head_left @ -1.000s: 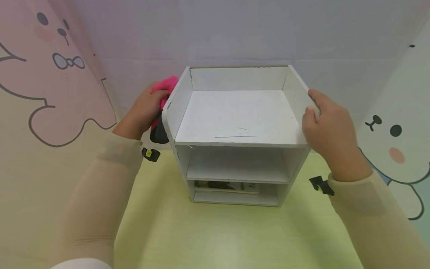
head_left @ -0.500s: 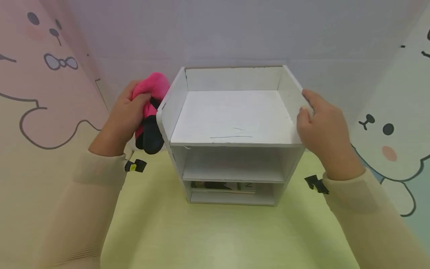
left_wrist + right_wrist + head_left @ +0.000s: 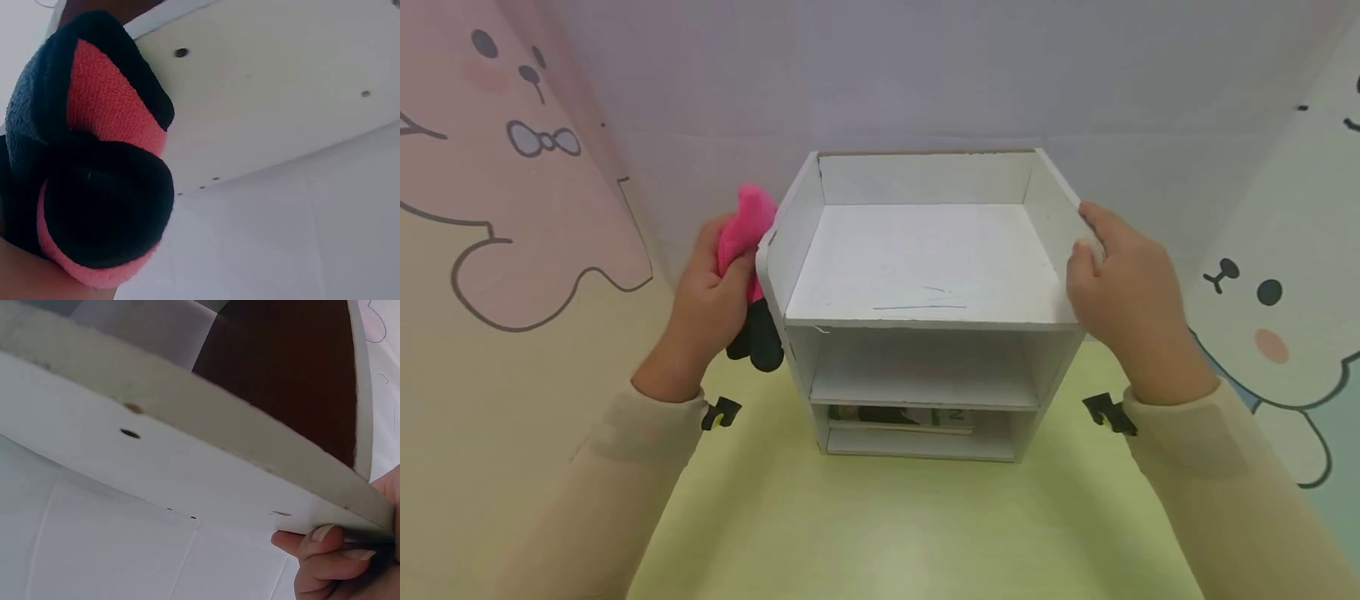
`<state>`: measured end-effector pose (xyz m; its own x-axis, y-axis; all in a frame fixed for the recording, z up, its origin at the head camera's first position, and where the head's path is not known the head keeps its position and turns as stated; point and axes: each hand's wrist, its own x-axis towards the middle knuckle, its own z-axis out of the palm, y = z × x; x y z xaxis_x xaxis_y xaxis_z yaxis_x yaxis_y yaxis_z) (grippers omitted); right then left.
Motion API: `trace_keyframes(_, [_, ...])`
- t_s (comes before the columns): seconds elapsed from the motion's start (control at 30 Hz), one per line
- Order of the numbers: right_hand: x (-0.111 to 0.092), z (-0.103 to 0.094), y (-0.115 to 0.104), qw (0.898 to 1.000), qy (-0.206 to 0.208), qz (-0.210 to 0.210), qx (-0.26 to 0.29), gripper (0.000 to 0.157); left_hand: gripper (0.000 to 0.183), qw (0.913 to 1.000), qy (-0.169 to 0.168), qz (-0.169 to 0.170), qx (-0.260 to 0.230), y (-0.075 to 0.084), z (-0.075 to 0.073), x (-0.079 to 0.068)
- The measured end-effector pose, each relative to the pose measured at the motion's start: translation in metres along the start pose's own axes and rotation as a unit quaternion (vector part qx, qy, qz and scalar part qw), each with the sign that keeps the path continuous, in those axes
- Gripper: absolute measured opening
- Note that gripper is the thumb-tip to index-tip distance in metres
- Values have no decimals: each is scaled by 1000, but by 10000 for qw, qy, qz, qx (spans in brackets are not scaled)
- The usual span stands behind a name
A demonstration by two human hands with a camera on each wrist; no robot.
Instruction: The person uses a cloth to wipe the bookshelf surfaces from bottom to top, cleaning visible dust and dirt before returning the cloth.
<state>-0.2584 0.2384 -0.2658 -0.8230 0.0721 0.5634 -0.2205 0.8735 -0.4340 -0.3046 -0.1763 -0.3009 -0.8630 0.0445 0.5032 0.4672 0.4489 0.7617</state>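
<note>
A white wooden shelf unit [image 3: 917,258] with an open top tray and two lower compartments stands upright on the table. My left hand [image 3: 700,308] grips a bunched pink and black cloth [image 3: 751,221] beside the unit's left side panel. In the left wrist view the cloth [image 3: 106,206] hangs in thick folds close to the panel's outer face [image 3: 281,94]; whether it touches cannot be told. My right hand [image 3: 1131,292] holds the upper edge of the right side panel, the thumb over the edge. From the right wrist view, curled fingers [image 3: 328,562] show against that panel's outer face.
A thin book or booklet [image 3: 902,418] lies flat in the lowest compartment. The unit stands on a pale yellow-green table [image 3: 887,525]. A plain pale wall [image 3: 925,67] is behind it, with cartoon-printed panels [image 3: 535,233] at both sides.
The left hand with the cloth first moved left from the panel, then lower and slightly back to the right beside it. The right hand keeps its hold; the unit stays in place.
</note>
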Motion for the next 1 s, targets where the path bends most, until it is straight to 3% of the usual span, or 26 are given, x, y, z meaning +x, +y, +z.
trace_keyframes(0.17, [0, 0, 1, 10000, 24, 59, -50, 53, 40, 9995, -57, 307, 45, -18, 10, -4])
trace_keyframes(0.43, [1, 0, -2, 9999, -31, 120, -30, 53, 43, 9984, -183, 425, 334, -46, 25, -18])
trace_keyframes(0.67, [1, 1, 1, 10000, 13, 32, 29, 54, 46, 9970, -114, 764, -18, -69, 42, -30])
trace_keyframes(1.0, [1, 1, 1, 10000, 29, 26, 24, 54, 46, 9991, -318, 283, 67, -104, 64, -51])
